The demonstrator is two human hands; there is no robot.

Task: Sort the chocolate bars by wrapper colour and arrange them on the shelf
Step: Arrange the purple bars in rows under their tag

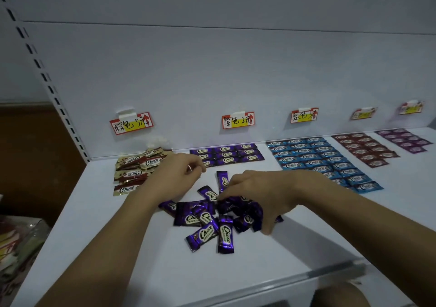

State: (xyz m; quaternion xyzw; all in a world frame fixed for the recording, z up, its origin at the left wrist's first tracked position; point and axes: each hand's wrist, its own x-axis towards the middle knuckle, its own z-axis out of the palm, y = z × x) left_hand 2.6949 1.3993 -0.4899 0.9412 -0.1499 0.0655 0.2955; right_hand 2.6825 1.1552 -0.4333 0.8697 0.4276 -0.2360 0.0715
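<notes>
Mid-sort on a white shelf [271, 259]: a heap of loose purple bars [207, 221] at front centre, wrappers crossed over one another at every angle. Right hand [257, 193] down on the heap's right side, fingers curled in and thumb low, gripping a clump of those purple wrappers. Left hand [174, 176] further back and to the left, between the cream-and-brown bars [132, 173] and the purple row [230, 154], fingers bent toward the thumb (holding something or not: cannot tell).

Ranged along the foot of the back panel [212, 70], left to right:
- cream-and-brown bars in a rough, overlapping stack
- the purple row, laid flat in neat lines
- blue bars [318, 158] in a larger tidy grid reaching toward the front, partly behind the right forearm
- dark red bars [365, 148]
- lilac bars [403, 140] furthest right, these last two groups blurred

Handwritten price labels [237, 120] taped to the panel, one above each group — red-edged, with yellow patches, the two on the right too soft to read. At far left, below the shelf's edge, a blurred jumble of wrappers [14, 247] behind clear plastic.
</notes>
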